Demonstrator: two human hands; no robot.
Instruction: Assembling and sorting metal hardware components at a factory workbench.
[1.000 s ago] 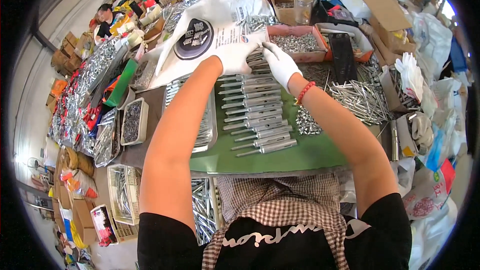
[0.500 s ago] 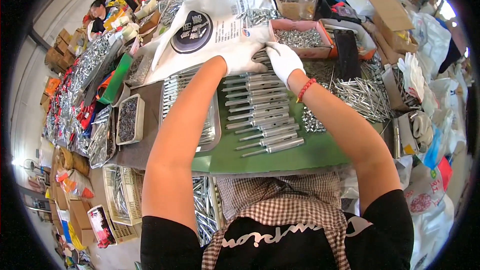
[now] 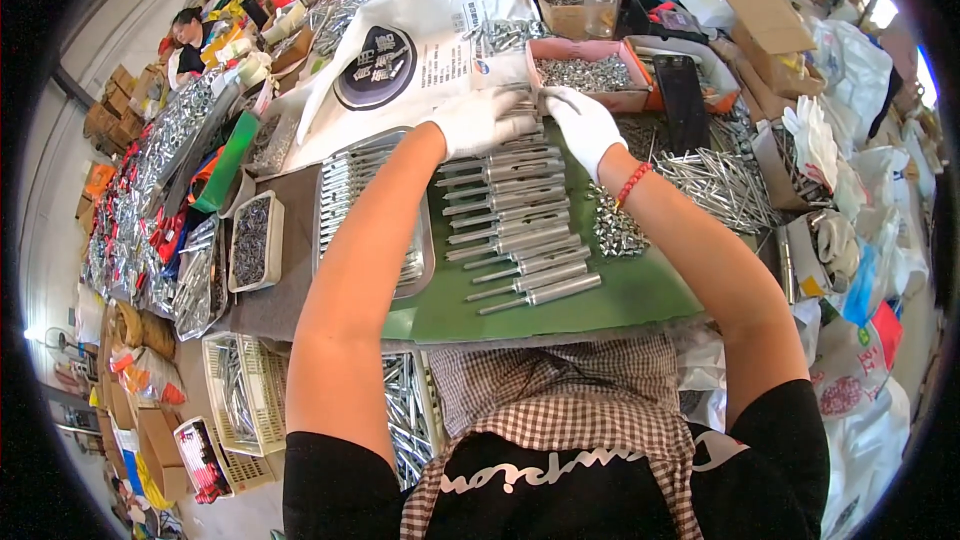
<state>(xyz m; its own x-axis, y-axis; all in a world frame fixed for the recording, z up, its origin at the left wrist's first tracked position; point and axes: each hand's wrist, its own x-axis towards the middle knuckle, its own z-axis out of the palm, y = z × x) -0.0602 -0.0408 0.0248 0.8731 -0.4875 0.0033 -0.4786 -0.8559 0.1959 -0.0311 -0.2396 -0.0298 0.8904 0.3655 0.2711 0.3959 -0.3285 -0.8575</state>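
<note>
Both my hands wear white gloves and meet at the far end of a row of silver anchor bolts [image 3: 515, 225] lined up on a green mat [image 3: 640, 295]. My left hand [image 3: 480, 120] is curled around the top bolts of the row. My right hand [image 3: 583, 125] pinches a thin bolt at its fingertips, beside the left hand. A red bead bracelet sits on my right wrist. A small heap of shiny nuts [image 3: 615, 230] lies just right of the row.
A metal tray of bolts [image 3: 345, 205] lies left of the mat, a large white sack [image 3: 420, 50] behind it. A pink bin of small metal parts [image 3: 590, 75] stands beyond my hands. Loose rods [image 3: 725, 185] pile at right. Another person [image 3: 190, 35] works far left.
My hands have stayed at the far end of the row, shifting only slightly as the fingers work on a bolt. The row of bolts is unchanged.
</note>
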